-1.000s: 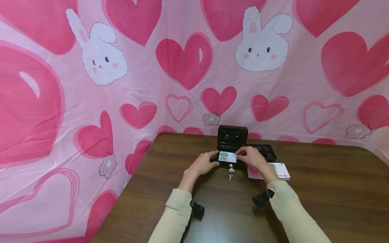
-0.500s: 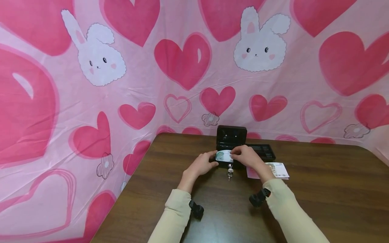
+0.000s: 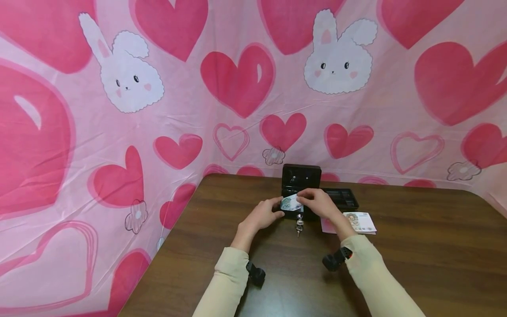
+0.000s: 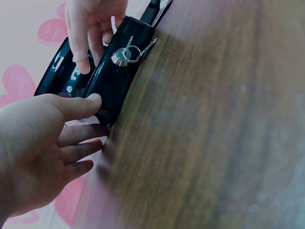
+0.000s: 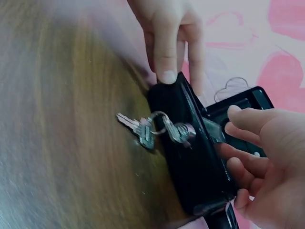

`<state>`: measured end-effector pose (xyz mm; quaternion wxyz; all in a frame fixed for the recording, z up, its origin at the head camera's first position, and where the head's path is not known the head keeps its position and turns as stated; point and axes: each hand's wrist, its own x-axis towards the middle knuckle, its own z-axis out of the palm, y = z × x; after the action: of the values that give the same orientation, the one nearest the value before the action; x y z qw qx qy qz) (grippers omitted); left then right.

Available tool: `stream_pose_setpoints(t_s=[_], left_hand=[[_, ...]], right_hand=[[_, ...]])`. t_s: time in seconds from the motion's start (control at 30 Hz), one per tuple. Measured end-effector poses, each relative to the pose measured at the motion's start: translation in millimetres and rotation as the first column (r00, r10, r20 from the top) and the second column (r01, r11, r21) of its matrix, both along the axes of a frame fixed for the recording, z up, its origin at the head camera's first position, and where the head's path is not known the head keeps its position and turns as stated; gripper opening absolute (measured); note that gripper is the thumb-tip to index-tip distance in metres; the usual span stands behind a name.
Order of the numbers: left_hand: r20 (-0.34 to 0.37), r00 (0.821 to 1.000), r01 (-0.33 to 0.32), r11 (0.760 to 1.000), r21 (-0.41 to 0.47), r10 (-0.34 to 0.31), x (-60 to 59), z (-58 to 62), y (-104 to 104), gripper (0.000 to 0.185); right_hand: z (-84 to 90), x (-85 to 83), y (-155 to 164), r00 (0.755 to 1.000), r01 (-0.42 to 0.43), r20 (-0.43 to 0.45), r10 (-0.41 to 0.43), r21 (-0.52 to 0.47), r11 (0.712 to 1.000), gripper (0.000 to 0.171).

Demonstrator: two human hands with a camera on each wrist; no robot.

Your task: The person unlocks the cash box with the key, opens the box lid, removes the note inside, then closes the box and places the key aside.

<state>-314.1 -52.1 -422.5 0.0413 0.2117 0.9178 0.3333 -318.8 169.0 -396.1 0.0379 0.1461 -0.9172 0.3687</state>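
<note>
A black cash box (image 3: 302, 175) stands on the table with its lid raised against the back. My left hand (image 3: 260, 216) holds the box at its left end, thumb on the front wall and the other fingers around the side. My right hand (image 3: 320, 204) reaches over the box and pinches the right end of a green-and-white banknote (image 3: 289, 203), which lies tilted over the opening. In the right wrist view its fingers dip behind the front wall (image 5: 183, 148), which hides most of the note. Keys on a ring (image 5: 145, 130) hang from the front lock.
A black compartment tray (image 3: 342, 198) lies to the right of the box, partly behind the right hand. More banknotes (image 3: 362, 222), pink and white, lie in front of it under the right forearm. A pink heart-patterned cloth (image 3: 237, 79) hangs behind the wooden table (image 3: 285, 268).
My right hand has moved left over the box with the banknote, which bowed and now sits slanted, lower at its left. My left hand has stayed at the box's end.
</note>
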Motion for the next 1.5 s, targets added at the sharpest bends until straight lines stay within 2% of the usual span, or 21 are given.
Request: stream_pose_setpoints(t_s=[0.23, 0.57, 0.9, 1.17, 1.37, 1.5], left_hand=[[-0.012, 1.000, 0.009, 1.000, 0.003, -0.009, -0.4, -0.2, 1, 0.055], [0.001, 1.000, -0.023, 0.999, -0.023, 0.023, 0.1, -0.3, 0, 0.055], [0.010, 1.000, -0.028, 0.999, -0.033, 0.028, 1.6, 0.7, 1, 0.056], [0.004, 1.000, -0.020, 0.999, -0.033, 0.020, 0.8, 0.4, 1, 0.056], [0.006, 1.000, -0.015, 1.000, -0.019, 0.015, 0.4, -0.7, 0, 0.056], [0.001, 1.000, -0.023, 0.999, -0.023, 0.023, 0.2, 0.2, 0, 0.055]], right_hand=[[-5.6, 0.0, -2, 0.998, 0.044, -0.044, -0.044, 0.009, 0.999, 0.025], [0.9, 9.2, 0, 0.989, 0.103, -0.095, -0.113, -0.104, 0.989, 0.028], [10.0, 26.2, 11, 0.985, 0.139, -0.071, -0.157, -0.205, 0.969, 0.033], [12.1, 33.3, 22, 0.991, 0.109, -0.041, -0.126, -0.288, 0.951, 0.035], [17.6, 40.0, 28, 0.994, 0.079, -0.050, -0.100, -0.321, 0.944, 0.043], [19.3, 42.3, 32, 0.999, 0.036, -0.025, -0.048, -0.357, 0.934, 0.050]])
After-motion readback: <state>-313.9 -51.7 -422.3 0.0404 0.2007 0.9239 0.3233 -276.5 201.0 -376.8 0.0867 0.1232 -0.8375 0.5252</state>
